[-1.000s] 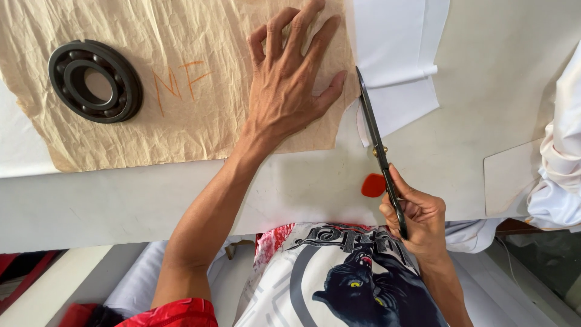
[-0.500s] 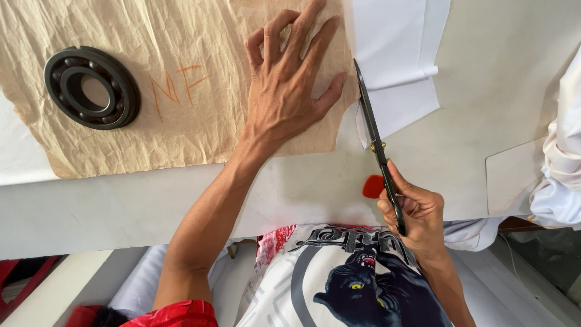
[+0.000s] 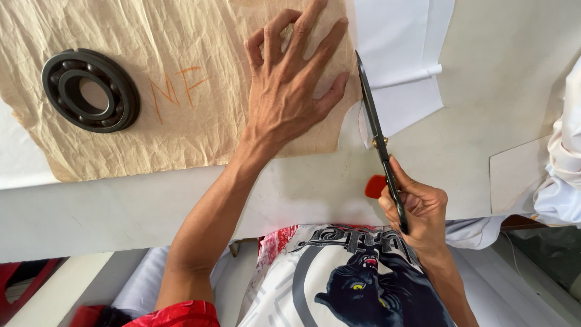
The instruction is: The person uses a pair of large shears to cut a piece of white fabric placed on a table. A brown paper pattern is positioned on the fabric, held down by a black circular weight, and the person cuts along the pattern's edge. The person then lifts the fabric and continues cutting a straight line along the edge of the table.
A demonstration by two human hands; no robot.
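Note:
My left hand (image 3: 290, 91) lies flat, fingers spread, on a crumpled brown paper pattern (image 3: 181, 115) that rests on white fabric (image 3: 399, 91). My right hand (image 3: 417, 206) grips black scissors (image 3: 378, 136) by their handles. The blades point away from me and run along the pattern's right edge, into the white fabric. A black metal bearing ring (image 3: 91, 91) sits on the left part of the pattern, beside orange handwritten marks.
A small red object (image 3: 375, 185) lies on the white table (image 3: 502, 79) next to my right hand. Folded white cloth (image 3: 563, 169) hangs at the right edge. The table's near edge runs just in front of my body.
The scissors and my right hand have edged slightly forward along the pattern's edge. My left hand stays pressed on the paper.

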